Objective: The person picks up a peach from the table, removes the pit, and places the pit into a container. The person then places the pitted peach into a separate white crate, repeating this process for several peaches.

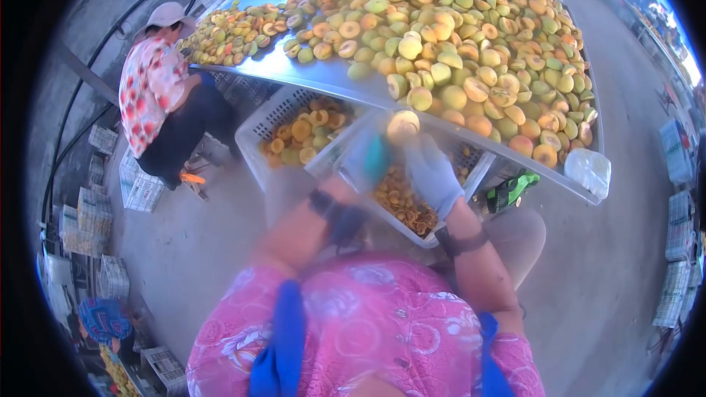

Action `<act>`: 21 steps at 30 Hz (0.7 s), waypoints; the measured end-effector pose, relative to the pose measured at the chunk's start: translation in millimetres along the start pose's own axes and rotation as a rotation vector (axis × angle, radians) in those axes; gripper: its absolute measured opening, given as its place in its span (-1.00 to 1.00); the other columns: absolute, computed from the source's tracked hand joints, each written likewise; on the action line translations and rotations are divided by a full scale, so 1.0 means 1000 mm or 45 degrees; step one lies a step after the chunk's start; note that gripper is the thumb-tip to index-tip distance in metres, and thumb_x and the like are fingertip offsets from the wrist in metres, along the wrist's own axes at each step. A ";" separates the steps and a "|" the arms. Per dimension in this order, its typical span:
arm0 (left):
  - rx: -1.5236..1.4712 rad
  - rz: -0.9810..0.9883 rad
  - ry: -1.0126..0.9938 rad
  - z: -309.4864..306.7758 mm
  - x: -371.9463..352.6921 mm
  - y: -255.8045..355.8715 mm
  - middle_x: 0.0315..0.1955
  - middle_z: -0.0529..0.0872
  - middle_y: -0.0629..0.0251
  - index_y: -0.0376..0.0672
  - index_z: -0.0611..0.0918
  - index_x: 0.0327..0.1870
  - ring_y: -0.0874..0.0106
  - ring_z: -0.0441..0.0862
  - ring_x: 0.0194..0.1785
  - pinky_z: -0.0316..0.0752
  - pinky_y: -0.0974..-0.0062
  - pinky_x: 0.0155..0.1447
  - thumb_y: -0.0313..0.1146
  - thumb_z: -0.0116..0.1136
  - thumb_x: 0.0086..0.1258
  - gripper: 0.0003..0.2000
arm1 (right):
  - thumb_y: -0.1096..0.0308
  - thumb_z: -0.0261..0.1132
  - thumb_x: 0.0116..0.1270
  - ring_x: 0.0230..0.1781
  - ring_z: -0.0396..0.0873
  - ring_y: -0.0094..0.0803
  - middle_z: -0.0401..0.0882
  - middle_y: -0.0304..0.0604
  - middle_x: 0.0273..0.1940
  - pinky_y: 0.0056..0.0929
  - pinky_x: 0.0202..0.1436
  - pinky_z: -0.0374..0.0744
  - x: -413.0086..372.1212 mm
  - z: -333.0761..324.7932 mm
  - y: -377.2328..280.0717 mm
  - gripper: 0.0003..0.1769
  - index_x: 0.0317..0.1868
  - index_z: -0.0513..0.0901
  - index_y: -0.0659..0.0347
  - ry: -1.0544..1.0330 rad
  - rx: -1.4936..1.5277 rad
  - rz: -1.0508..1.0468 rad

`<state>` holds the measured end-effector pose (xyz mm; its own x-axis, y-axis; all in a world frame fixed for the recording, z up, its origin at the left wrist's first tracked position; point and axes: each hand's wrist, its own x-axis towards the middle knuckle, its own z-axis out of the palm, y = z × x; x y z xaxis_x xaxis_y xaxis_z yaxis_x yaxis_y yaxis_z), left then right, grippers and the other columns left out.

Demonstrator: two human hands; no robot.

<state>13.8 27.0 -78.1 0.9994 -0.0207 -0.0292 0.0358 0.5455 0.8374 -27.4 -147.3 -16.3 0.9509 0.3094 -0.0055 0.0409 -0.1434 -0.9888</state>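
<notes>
My right hand (432,176), in a white glove, is at the front edge of the metal table with its fingers closed at a halved peach (403,126), cut face up. Close by on the left is my left hand (360,164), also gloved and smeared by motion. A teal patch (377,159) shows at its fingers; whether it is a tool or part of the glove I cannot make out. Below my hands stands a white crate (421,237) holding small brownish-yellow fruit scraps. Another white crate (254,136), to the left, contains yellow peach halves.
Heaped peaches (471,51), many cut, cover much of the metal table (334,77). A clear plastic bag (588,170) lies at its right corner, and a green packet (512,190) sits below. At left, a person (158,77) sits by the table. Crates (87,220) line both sides.
</notes>
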 end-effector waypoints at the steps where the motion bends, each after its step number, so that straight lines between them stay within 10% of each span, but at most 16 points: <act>1: 0.002 0.000 -0.002 -0.002 -0.001 -0.004 -0.02 0.65 0.23 -0.25 0.50 0.18 0.45 0.64 -0.01 0.60 0.52 0.07 -0.10 -0.03 0.59 -0.61 | 0.09 0.10 0.52 -0.28 0.65 -0.15 0.62 0.08 -0.32 -0.18 -0.21 0.55 0.001 0.000 0.003 -0.60 0.02 0.47 0.32 0.002 0.002 -0.001; 4: 0.664 0.382 -0.075 -0.015 0.003 -0.024 -0.07 0.66 0.28 -0.21 0.53 0.13 0.47 0.64 -0.08 0.59 0.54 0.02 0.03 -0.03 0.56 -0.55 | 0.05 0.07 0.53 -0.23 0.64 -0.03 0.63 0.15 -0.26 -0.16 -0.14 0.55 0.000 -0.001 0.002 -0.56 0.02 0.47 0.34 0.001 -0.067 -0.041; 13: -0.178 0.000 0.303 0.037 -0.007 -0.016 -0.17 0.69 0.34 -0.16 0.58 0.04 0.49 0.63 -0.17 0.60 0.56 -0.06 0.16 -0.10 0.55 -0.49 | 0.00 -0.01 0.56 0.01 0.60 0.15 0.62 0.32 -0.06 -0.12 0.04 0.53 -0.004 0.005 -0.007 -0.44 0.20 0.42 0.39 0.024 -0.110 -0.123; 16: -0.346 -0.019 0.049 0.063 -0.020 0.004 -0.16 0.69 0.31 -0.16 0.56 0.05 0.47 0.64 -0.16 0.61 0.54 -0.05 0.13 -0.12 0.57 -0.51 | 0.00 0.01 0.57 -0.23 0.57 -0.22 0.60 0.05 -0.22 -0.28 -0.12 0.53 -0.002 0.006 -0.002 -0.50 0.12 0.48 0.32 0.138 -0.074 -0.157; 19: -0.090 0.179 0.203 0.059 -0.015 -0.006 -0.15 0.69 0.28 -0.17 0.55 0.05 0.45 0.64 -0.16 0.61 0.54 -0.03 0.10 -0.13 0.59 -0.53 | 0.01 -0.01 0.58 -0.15 0.58 -0.14 0.61 0.12 -0.13 -0.24 -0.05 0.53 0.000 0.002 -0.003 -0.49 0.18 0.45 0.32 0.056 -0.044 -0.041; 21: -0.467 -0.154 0.058 0.073 -0.023 0.018 -0.14 0.69 0.26 -0.17 0.55 0.05 0.44 0.65 -0.15 0.62 0.55 -0.04 0.10 -0.07 0.56 -0.54 | -0.01 -0.02 0.55 0.05 0.56 0.27 0.58 0.44 -0.04 -0.07 0.10 0.51 -0.001 0.001 -0.003 -0.37 0.36 0.28 0.37 -0.015 -0.143 -0.049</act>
<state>-8.9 -23.9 -22.1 0.9866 -0.0710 -0.1469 0.1436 0.8050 0.5757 -28.9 -146.6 -13.2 0.9445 0.3272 0.0297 0.1119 -0.2354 -0.9654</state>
